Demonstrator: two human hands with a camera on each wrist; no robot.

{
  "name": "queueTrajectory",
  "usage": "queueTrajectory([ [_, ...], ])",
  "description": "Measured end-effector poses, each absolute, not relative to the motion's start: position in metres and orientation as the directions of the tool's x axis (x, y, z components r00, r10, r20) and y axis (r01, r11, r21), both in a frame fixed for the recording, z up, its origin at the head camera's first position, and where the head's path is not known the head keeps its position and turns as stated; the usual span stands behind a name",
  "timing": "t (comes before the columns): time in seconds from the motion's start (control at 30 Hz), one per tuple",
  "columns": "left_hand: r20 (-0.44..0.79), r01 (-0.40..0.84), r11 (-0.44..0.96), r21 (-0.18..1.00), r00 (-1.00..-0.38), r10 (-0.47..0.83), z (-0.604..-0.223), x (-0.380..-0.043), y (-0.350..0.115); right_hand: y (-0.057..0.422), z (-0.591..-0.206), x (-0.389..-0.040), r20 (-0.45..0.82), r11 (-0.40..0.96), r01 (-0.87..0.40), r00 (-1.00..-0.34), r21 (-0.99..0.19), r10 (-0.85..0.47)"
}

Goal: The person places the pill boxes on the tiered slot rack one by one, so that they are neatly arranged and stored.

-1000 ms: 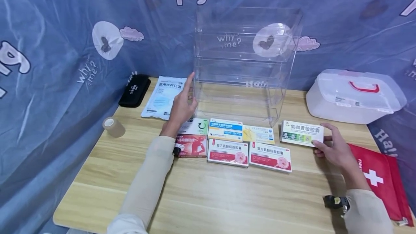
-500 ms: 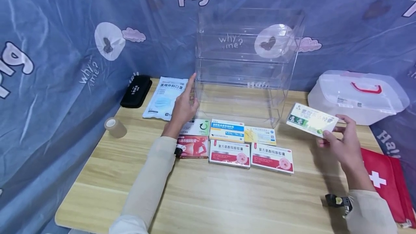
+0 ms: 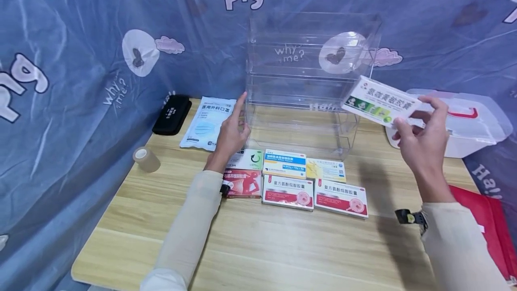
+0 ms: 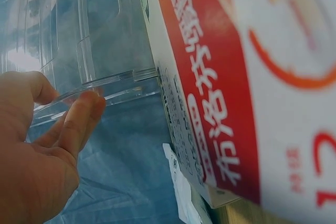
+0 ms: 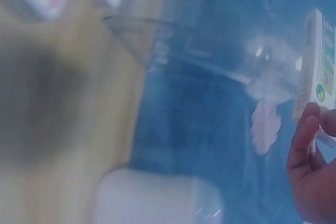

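Note:
My right hand [image 3: 426, 143] holds a white and green medicine box [image 3: 381, 102] by its right end, thumb in front, raised above the table and tilted. In the right wrist view the same box [image 5: 317, 72] stands at the right edge over the fingers. My left hand [image 3: 231, 136] grips the left side edge of a clear tiered acrylic rack [image 3: 299, 75]; the left wrist view shows thumb and fingers about the panel edge [image 4: 113, 82]. A red ibuprofen box [image 3: 243, 183] lies by the left wrist, partly hidden by it.
Before the rack lie more medicine boxes: two red and white [image 3: 287, 192], a blue and white [image 3: 284, 164], a yellow [image 3: 326, 169] and a green [image 3: 248, 160]. A mask packet [image 3: 206, 122], black case [image 3: 172, 115] and tape roll [image 3: 146, 159] are left; a lidded bin [image 3: 464, 140] and red pouch [image 3: 498, 232] right.
My right hand has lifted the white and green box from the table, up and slightly left, tilting it in front of the rack's right side. The left hand stays at the rack's edge.

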State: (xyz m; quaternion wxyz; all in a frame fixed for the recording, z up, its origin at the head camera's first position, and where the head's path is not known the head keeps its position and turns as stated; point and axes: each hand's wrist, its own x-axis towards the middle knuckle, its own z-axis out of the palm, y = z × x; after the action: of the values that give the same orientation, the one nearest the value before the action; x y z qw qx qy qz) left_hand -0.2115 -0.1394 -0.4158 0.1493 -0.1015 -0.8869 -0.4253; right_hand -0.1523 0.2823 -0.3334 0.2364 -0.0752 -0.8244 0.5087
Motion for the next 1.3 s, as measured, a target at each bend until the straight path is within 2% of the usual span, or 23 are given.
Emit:
queueTrajectory([
  [0.17, 0.343, 0.297, 0.629, 0.719, -0.938, 0.051, -0.414, -0.211, -0.138, 0.261, -0.312, -0.18, 0.42, 0.53, -0.203, -0.846, -0.823, 0.328],
  [0.37, 0.324, 0.276, 0.628, 0.728, -0.945, 0.039, -0.413, -0.208, -0.139, 0.24, -0.276, -0.224, 0.477, 0.572, -0.248, -0.829, -0.782, 0.291],
  [0.57, 0.332, 0.281, 0.633, 0.722, -0.942, 0.039, -0.413, -0.209, -0.139, 0.217, -0.236, -0.268, 0.491, 0.639, -0.203, -0.814, -0.742, 0.311],
  [0.77, 0.333, 0.271, 0.642, 0.717, -0.943, 0.026, -0.415, -0.209, -0.138, 0.191, -0.205, -0.3, 0.51, 0.75, -0.147, -0.814, -0.645, 0.28],
  [1.03, 0.332, 0.272, 0.642, 0.717, -0.943, 0.028, -0.417, -0.208, -0.139, 0.162, -0.199, -0.329, 0.487, 0.829, -0.138, -0.855, -0.542, 0.177],
  [1.3, 0.353, 0.293, 0.65, 0.702, -0.935, 0.04, -0.414, -0.205, -0.139, 0.142, -0.213, -0.337, 0.388, 0.86, -0.17, -0.921, -0.48, 0.035],
])
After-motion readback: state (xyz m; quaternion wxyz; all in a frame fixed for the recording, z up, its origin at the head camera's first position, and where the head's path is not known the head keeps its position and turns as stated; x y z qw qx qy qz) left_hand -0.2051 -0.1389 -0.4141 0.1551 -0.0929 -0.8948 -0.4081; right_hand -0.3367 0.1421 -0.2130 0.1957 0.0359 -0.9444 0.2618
